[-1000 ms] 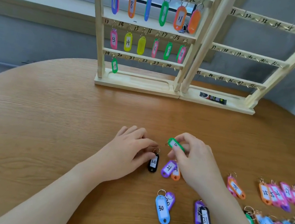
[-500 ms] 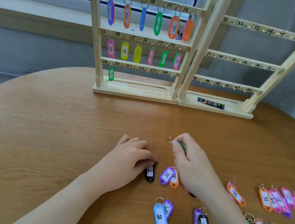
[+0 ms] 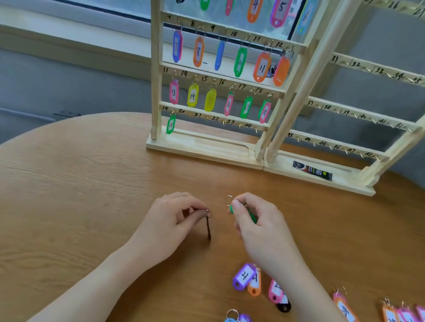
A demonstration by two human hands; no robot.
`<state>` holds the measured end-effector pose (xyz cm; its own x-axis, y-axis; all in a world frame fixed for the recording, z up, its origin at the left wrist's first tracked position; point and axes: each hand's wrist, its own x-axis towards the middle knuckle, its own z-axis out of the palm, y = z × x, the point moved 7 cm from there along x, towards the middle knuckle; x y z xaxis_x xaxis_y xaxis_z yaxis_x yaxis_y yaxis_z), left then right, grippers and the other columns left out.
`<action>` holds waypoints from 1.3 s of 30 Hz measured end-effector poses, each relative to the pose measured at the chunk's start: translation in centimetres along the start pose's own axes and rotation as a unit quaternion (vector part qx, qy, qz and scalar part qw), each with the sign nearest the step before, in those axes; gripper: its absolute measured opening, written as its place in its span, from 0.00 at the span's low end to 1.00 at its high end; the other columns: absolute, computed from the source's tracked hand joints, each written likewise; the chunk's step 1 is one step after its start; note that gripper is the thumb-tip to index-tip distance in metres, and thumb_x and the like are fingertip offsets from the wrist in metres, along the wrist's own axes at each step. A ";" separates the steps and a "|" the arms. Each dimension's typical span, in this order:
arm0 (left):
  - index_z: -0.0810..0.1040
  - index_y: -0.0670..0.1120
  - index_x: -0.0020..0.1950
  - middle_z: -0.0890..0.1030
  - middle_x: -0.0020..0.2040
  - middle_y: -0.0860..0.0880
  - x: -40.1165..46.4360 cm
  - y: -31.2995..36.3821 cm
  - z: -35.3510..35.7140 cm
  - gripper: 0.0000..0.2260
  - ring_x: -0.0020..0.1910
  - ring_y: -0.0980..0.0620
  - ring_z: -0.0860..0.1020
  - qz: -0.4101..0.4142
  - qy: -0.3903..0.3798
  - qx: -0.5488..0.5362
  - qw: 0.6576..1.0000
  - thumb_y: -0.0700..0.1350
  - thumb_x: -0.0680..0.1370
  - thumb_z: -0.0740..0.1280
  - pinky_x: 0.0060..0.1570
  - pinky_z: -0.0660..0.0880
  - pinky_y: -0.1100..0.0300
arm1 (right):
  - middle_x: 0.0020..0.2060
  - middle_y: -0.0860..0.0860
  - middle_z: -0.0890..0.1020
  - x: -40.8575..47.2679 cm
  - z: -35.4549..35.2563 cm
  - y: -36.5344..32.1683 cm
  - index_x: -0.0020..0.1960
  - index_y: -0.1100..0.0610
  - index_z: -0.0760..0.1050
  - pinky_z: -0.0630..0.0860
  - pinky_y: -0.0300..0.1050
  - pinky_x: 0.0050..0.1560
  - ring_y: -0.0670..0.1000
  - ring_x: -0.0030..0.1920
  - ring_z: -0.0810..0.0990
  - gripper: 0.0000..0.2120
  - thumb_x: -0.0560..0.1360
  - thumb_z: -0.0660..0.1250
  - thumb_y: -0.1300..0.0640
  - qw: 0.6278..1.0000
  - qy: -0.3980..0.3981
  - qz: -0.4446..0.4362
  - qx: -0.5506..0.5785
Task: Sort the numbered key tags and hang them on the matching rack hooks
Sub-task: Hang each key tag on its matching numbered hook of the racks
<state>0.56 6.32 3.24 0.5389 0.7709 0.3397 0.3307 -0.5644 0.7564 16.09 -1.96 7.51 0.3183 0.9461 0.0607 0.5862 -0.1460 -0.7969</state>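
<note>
Black key tag [image 3: 208,229] pinched by its ring in left hand [image 3: 168,225], dangling free for hooking; green key tag [image 3: 243,213] gripped in right hand [image 3: 256,227], ring outward.

Both forearms are bare to the frame edge, with no sleeve, watch, ring or glove showing.
</note>
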 end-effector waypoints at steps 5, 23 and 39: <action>0.86 0.52 0.48 0.83 0.39 0.59 3.8 -0.4 -3.8 0.05 0.40 0.63 0.77 -0.053 0.096 -0.051 0.993 0.43 0.78 0.72 0.40 0.69 0.72 | 0.32 0.49 0.80 4.1 -0.6 -1.4 0.44 0.51 0.79 0.77 0.47 0.40 0.54 0.35 0.79 0.11 0.83 0.62 0.54 1.000 0.000 -0.006 0.026; 0.86 0.47 0.46 0.86 0.37 0.53 13.7 -5.1 -5.5 0.05 0.37 0.56 0.84 -0.156 0.302 -0.180 0.923 0.45 0.79 0.71 0.41 0.77 0.65 | 0.29 0.48 0.79 13.9 1.1 -2.0 0.43 0.50 0.79 0.71 0.36 0.32 0.46 0.28 0.75 0.13 0.84 0.61 0.56 0.996 -0.012 0.012 0.082; 0.83 0.49 0.48 0.83 0.39 0.55 14.2 -7.7 -4.1 0.09 0.42 0.53 0.81 -0.097 0.300 -0.079 0.946 0.52 0.82 0.66 0.45 0.78 0.47 | 0.30 0.51 0.79 18.2 5.0 -4.1 0.43 0.57 0.79 0.73 0.36 0.30 0.46 0.28 0.75 0.14 0.84 0.60 0.56 0.991 -0.013 -0.012 0.133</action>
<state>2.48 22.79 4.48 -0.0720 0.9111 0.4059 0.2333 -0.3802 0.8950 15.74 17.32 8.89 0.2861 0.9558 0.0682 0.3752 -0.0462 -0.9258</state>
